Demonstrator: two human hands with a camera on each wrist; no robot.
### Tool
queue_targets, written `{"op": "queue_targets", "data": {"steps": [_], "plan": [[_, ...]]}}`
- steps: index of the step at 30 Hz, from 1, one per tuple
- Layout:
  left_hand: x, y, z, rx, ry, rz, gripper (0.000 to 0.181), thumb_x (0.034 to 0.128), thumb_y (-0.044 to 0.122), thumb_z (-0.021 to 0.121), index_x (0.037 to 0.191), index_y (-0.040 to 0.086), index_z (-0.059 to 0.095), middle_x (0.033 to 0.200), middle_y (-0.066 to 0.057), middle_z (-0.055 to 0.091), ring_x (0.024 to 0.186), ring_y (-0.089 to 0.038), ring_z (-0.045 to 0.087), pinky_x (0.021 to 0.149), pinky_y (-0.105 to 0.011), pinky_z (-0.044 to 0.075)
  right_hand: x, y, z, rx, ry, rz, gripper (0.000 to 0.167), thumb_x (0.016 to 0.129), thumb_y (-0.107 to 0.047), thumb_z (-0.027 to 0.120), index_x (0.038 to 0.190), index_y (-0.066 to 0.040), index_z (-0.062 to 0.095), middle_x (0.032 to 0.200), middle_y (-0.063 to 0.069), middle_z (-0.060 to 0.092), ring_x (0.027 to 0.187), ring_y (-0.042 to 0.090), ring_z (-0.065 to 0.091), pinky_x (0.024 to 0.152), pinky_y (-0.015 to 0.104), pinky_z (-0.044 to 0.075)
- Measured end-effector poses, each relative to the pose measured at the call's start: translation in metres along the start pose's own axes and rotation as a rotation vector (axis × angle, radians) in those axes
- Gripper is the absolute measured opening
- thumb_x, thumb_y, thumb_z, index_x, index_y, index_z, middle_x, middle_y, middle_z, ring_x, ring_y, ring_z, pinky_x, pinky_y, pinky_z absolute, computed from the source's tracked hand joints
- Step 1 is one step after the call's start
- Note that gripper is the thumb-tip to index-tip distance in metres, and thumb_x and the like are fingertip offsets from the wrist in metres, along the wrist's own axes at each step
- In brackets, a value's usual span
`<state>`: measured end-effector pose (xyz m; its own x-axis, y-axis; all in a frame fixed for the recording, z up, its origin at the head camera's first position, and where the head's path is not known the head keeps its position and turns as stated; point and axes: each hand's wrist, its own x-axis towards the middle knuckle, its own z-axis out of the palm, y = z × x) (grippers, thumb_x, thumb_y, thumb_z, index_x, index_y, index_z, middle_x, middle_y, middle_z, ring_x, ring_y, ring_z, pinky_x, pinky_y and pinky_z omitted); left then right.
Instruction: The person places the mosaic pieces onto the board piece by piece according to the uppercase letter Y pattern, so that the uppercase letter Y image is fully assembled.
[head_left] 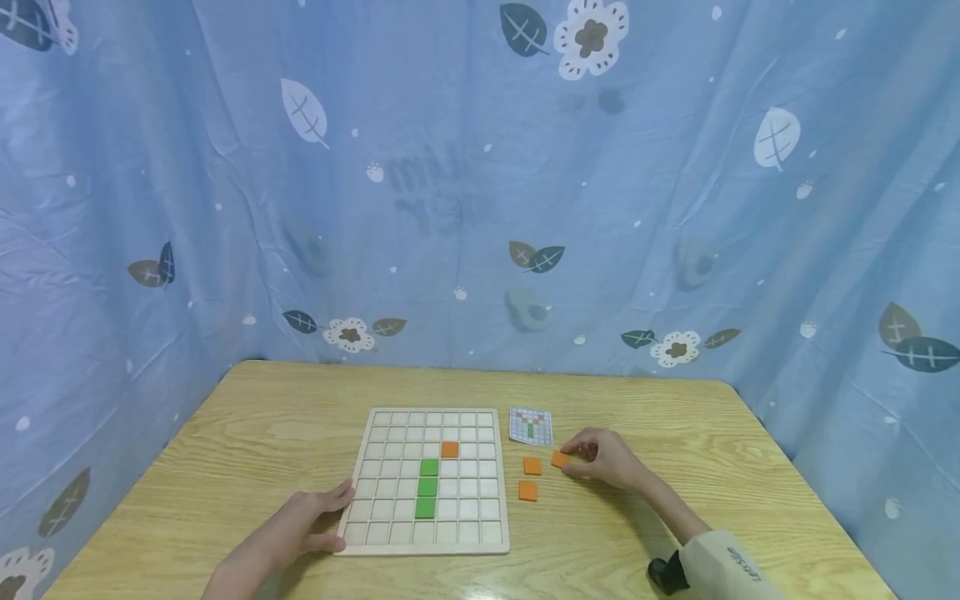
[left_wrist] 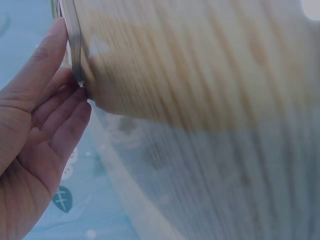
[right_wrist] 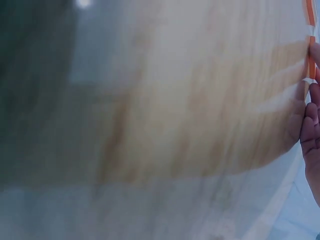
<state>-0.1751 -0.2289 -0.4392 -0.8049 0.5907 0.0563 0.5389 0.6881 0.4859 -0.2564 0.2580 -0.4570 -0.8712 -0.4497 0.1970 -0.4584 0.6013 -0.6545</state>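
A pale grid board [head_left: 416, 550] lies on the table, with three green tiles [head_left: 427, 487] in one column and one orange tile [head_left: 449, 450] up and to their right. At the board's left edge, my left hand [head_left: 288, 529] holds the rim between thumb and fingers; the left wrist view shows the fingers [left_wrist: 60, 100] against that edge. To the right of the board, my right hand [head_left: 607, 460] pinches an orange tile [head_left: 559, 459] at the table surface. Two more orange tiles, one [head_left: 532, 466] above the other [head_left: 528, 491], lie between board and hand.
A small pattern card [head_left: 531, 426] lies right of the board's upper corner. Beyond the wooden table [head_left: 300, 392] hangs a blue patterned curtain [head_left: 450, 208]. A black object [head_left: 663, 575] is beside my right sleeve [head_left: 723, 567].
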Motion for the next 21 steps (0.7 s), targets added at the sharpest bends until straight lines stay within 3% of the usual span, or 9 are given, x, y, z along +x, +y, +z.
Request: {"op": "queue_targets", "data": {"steps": [7,13,21], "plan": [[0.0,0.003,0.0,0.006,0.004,0.0,0.071,0.075,0.028,0.076,0.125,-0.016,0.052,0.132,-0.033,0.048,0.113,-0.05,0.05,0.092,-0.051,0.047,0.001,0.0,-0.006,0.03,-0.001,0.016,0.02,0.08,-0.014,0.077,0.096,-0.004,0.072,0.085,0.002,0.068,0.071,0.005,0.058,0.062,0.023,0.052],[0.0,0.003,-0.001,-0.011,-0.012,-0.019,0.071,0.0744,0.026,0.077,0.125,-0.017,0.051,0.132,-0.034,0.046,0.114,-0.052,0.049,0.092,-0.056,0.044,0.004,-0.003,-0.011,0.099,0.0,0.022,0.017,0.079,-0.006,0.076,0.094,-0.002,0.071,0.076,0.0,0.063,0.064,0.005,0.051,0.056,0.022,0.048],[0.0,0.003,-0.001,-0.029,-0.012,-0.032,0.072,0.0738,0.024,0.077,0.126,-0.017,0.05,0.133,-0.034,0.045,0.115,-0.052,0.048,0.092,-0.058,0.041,0.016,-0.013,-0.014,0.12,0.004,0.024,0.018,0.078,-0.004,0.075,0.094,0.001,0.071,0.08,0.003,0.065,0.066,0.007,0.052,0.058,0.022,0.048]]}}
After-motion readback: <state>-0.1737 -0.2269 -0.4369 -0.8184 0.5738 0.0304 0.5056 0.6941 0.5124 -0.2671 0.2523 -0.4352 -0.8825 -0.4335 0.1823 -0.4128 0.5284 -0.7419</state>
